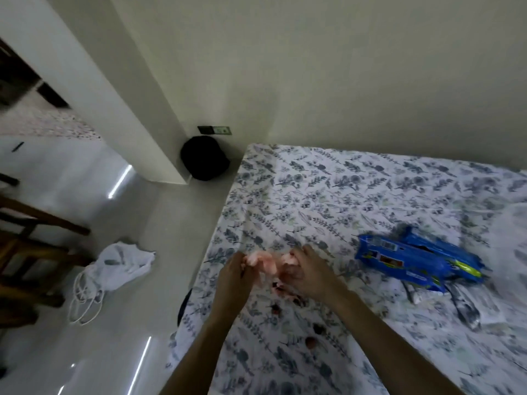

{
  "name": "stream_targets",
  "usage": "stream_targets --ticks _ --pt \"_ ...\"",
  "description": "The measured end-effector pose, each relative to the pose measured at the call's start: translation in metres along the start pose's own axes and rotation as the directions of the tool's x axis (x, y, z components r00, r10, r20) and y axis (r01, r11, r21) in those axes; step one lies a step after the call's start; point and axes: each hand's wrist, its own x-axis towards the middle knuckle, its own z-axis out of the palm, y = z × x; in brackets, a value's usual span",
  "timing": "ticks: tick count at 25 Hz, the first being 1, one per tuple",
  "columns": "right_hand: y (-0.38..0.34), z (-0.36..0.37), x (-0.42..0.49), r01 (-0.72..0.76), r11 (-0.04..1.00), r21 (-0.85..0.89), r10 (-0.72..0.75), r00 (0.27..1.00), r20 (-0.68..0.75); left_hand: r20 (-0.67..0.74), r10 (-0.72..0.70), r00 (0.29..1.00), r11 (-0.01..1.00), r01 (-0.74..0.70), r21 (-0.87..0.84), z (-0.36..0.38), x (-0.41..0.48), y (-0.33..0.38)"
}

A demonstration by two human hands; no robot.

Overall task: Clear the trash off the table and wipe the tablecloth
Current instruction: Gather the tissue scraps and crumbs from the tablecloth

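A pale pink crumpled cloth or tissue (pixel 263 262) is held between both hands just above the leaf-patterned tablecloth (pixel 328 189), near the table's left edge. My left hand (pixel 235 276) grips its left end, my right hand (pixel 306 273) its right end. Small dark red scraps (pixel 310 342) lie on the tablecloth below my hands, between my forearms. Two blue snack wrappers (pixel 413 259) lie to the right of my right hand. The view is blurred.
A white drawstring bag (pixel 117 266) lies on the pale floor left of the table. A black round bin or bag (pixel 204 158) sits in the corner by the wall. Dark wooden chair legs (pixel 31 238) stand at far left.
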Motion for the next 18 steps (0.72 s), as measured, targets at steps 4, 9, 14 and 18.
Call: stream_targets --ticks 4,9,14,18 --pt "-0.068 0.057 0.036 0.110 0.994 -0.004 -0.110 0.994 -0.023 -0.097 -0.163 0.982 0.973 0.144 -0.181 -0.066 0.002 -0.055" --pt "-0.168 0.163 0.078 0.109 0.994 0.015 -0.110 0.994 0.030 -0.109 -0.292 0.950 0.917 0.245 -0.316 -0.144 0.021 -0.180" --pt "-0.233 0.266 0.104 -0.157 0.977 -0.147 0.160 0.987 0.005 0.045 -0.340 0.939 0.895 0.338 -0.293 -0.200 0.035 -0.310" --pt "-0.242 0.311 0.109 -0.250 0.944 -0.214 0.276 0.956 0.102 0.174 -0.389 0.905 0.870 0.423 -0.255 -0.195 0.043 -0.364"
